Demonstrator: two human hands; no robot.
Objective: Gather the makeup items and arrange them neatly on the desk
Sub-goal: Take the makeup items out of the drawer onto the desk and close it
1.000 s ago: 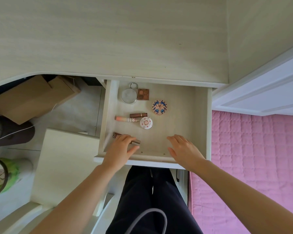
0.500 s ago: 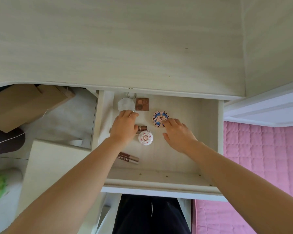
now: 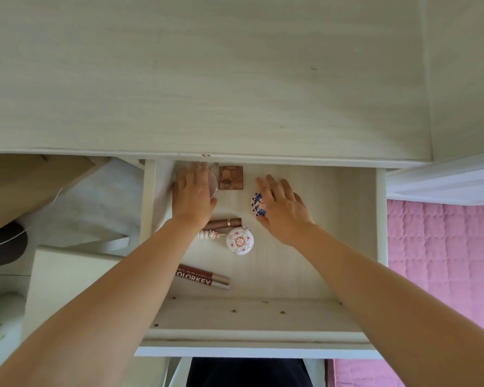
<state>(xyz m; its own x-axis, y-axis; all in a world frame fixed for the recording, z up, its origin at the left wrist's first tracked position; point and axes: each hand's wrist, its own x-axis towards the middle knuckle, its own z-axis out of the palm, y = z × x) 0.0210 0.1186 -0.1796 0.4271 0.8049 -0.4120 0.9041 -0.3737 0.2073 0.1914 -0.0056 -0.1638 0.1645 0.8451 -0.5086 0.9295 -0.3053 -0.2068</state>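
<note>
Your left hand (image 3: 192, 198) lies flat, fingers straight, over the round mirror (image 3: 213, 182) at the back of the drawer (image 3: 355, 233). Your right hand (image 3: 284, 209), fingers spread, covers the blue patterned compact (image 3: 256, 204) beside the brown palette (image 3: 230, 177). Neither has a grip yet, so a hasty scoop could send a piece skidding under the desk (image 3: 207, 79) edge.

Drawer (image 3: 355, 219) pale matt woodgrain; lip-gloss tubes (image 3: 203, 277) glossy plastic w/ metallic caps; bedcover (image 3: 442, 261) quilted cloth.
</note>
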